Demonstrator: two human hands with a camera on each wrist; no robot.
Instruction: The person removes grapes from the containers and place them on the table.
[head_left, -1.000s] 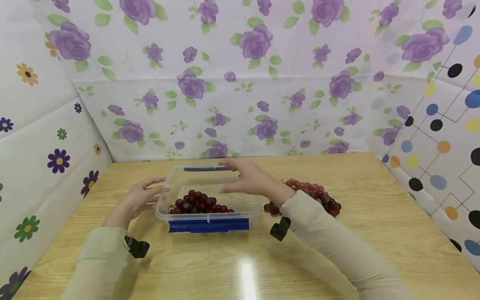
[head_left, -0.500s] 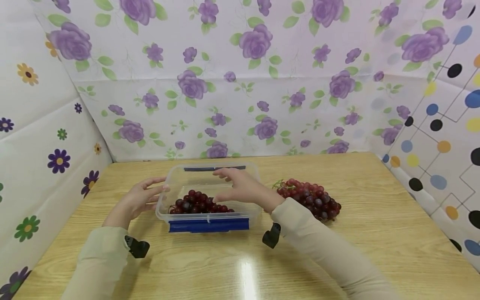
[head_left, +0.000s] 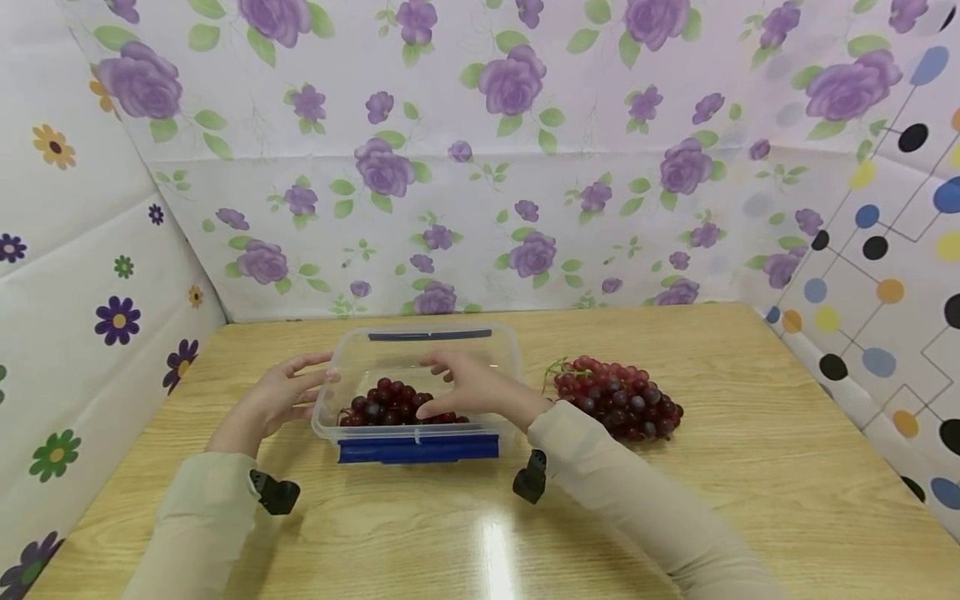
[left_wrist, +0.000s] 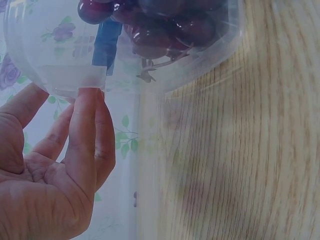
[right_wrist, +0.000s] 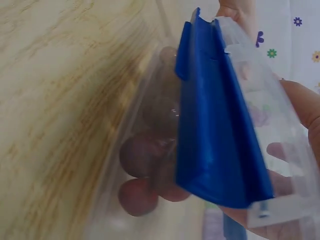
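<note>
A clear plastic food container (head_left: 386, 358) with blue clip latches (head_left: 418, 450) stands on the table, holding dark red grapes (head_left: 393, 404). My left hand (head_left: 277, 398) is at its left side; in the left wrist view the extended fingers (left_wrist: 84, 135) touch a clear tab at the rim. Over the inside of the container reaches my right hand (head_left: 480, 387), thumb and fingers spread apart, with the thumb overlapping the grapes. Through the clear wall in the right wrist view, part of that hand shows behind the blue latch (right_wrist: 210, 125).
A second bunch of red grapes (head_left: 622, 404) with a green stem lies on the wooden table (head_left: 420, 533), right of the container. Flowered cloth (head_left: 480, 208) hangs behind, with patterned cloth at both sides. Small black cameras (head_left: 276, 493) sit on the wrists.
My right hand has moved left and down over the grapes in the container, uncovering more of the bunch on the table. The left hand and the container have stayed put.
</note>
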